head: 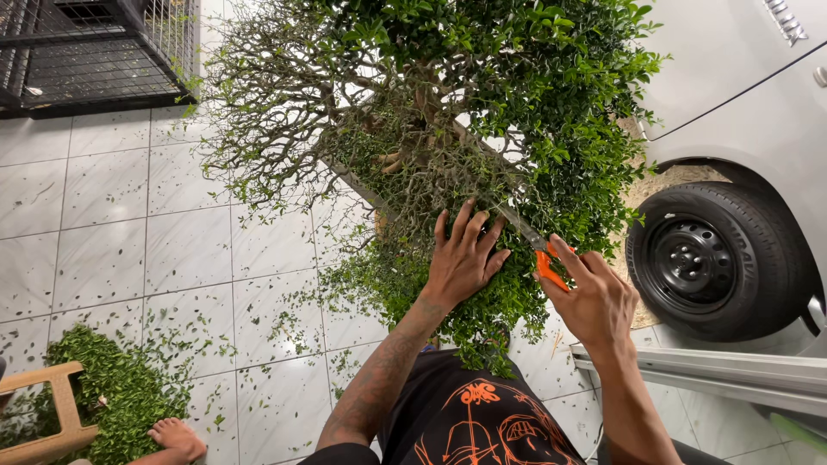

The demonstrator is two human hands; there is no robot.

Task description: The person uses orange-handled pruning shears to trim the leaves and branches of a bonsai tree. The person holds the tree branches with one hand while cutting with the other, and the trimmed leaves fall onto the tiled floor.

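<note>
One shears (546,258) (orange-handled) in right grip (594,301)

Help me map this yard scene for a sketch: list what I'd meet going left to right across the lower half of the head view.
Wooden stool → pile of green clippings → bare foot → left hand pressing into the shrub → right hand holding orange-handled shears → car wheel.

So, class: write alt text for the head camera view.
A person's left hand presses on a small-leaved potted shrub while the right hand holds orange-handled shears to it. Clippings litter the white tiled floor; a car wheel sits right.
</note>
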